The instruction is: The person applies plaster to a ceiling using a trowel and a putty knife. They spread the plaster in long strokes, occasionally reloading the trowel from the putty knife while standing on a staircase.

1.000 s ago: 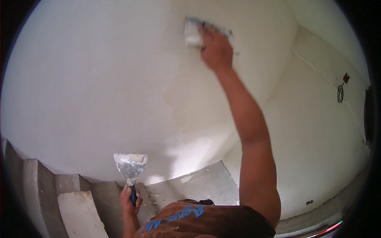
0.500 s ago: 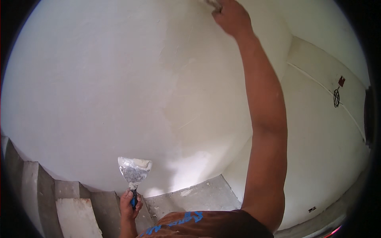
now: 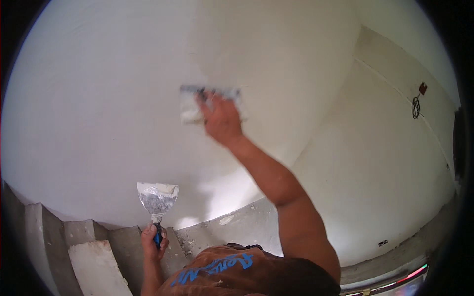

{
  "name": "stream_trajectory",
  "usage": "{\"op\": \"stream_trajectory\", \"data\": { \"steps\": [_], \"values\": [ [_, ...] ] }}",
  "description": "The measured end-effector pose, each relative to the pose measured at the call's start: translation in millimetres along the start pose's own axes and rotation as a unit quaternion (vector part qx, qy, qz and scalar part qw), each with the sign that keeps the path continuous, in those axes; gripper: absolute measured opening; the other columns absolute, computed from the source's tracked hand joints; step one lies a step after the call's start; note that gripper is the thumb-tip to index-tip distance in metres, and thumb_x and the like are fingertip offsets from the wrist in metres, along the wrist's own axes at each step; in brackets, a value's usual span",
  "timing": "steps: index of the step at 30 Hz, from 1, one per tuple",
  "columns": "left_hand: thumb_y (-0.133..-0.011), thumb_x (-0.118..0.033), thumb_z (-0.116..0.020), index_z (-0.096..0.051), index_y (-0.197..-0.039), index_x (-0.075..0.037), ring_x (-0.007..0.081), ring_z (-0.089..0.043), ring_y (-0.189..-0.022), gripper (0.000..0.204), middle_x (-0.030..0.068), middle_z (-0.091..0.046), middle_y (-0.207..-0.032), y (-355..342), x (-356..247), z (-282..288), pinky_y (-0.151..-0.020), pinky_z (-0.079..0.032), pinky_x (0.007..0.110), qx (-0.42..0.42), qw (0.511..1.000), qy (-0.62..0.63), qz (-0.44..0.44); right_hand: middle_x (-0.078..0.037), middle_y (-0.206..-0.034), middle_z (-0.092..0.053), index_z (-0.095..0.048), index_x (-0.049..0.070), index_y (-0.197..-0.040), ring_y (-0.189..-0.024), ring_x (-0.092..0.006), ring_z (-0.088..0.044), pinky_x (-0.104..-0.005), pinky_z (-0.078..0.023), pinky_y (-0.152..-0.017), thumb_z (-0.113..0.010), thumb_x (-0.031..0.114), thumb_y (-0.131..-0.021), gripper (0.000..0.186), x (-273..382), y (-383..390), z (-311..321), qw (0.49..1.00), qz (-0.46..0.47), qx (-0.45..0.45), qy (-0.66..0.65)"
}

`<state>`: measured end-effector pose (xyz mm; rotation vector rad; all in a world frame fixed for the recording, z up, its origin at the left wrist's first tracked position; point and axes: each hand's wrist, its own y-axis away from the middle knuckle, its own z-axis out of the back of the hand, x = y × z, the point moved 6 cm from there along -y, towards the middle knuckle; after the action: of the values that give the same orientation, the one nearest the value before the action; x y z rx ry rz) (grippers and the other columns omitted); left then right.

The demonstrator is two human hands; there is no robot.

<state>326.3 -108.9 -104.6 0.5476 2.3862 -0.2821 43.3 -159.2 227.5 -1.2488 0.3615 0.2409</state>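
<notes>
White plaster wall (image 3: 98,98) — right hand (image 3: 224,118), grip clasped round a wide trowel (image 3: 190,109), against the wall's middle; left hand (image 3: 149,241), grip clenched on a putty knife (image 3: 158,198), before the wall's lower part — grey steps (image 3: 126,244) along its foot.

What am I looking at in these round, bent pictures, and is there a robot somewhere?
No robot here, just a person working bare-handed. A fisheye camera worn on their head looks down, so straight edges curve and the corners go dark. The right hand holds a wide flat blade up at the pale wall; it is blurred, so contact is hard to judge. The left hand grips a putty knife by its black-and-blue handle. Below are grey steps, with a pale board by them. At right, dark cable hangs on the adjoining wall.
</notes>
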Motion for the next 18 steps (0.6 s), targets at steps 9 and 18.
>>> {"op": "stream_trajectory", "data": {
  "steps": [9, 18],
  "values": [
    [-0.096, -0.027, -0.060, -0.055, -0.112, -0.009, 0.0148, -0.047, -0.042, 0.025, 0.0122, -0.060, -0.073, 7.4, -11.4, -25.6, -0.034, -0.036, 0.024, 0.036, 0.998, -0.043, -0.018, -0.019, -0.110, -0.068, -0.062, 0.006, -0.118, -0.099, -0.0397, -0.064, -0.0446, -0.051, -0.087, -0.057, 0.015, -0.082, 0.037, -120.8, 36.2, 46.2, 0.885, -0.430, -0.025, -0.174],
    [-0.095, -0.029, -0.061, -0.052, -0.115, -0.008, 0.0126, -0.045, -0.040, 0.030, 0.0095, -0.059, -0.071, 23.2, -3.9, -11.1, -0.034, -0.035, 0.023, -0.093, 0.995, -0.036, 0.002, -0.016, -0.117, -0.064, -0.057, 0.007, -0.128, -0.106, -0.0373, -0.062, -0.0465, -0.050, -0.090, -0.059, 0.018, -0.082, 0.047, -162.7, 59.7, -33.9, 0.848, -0.516, -0.008, -0.121]
  ]
}}
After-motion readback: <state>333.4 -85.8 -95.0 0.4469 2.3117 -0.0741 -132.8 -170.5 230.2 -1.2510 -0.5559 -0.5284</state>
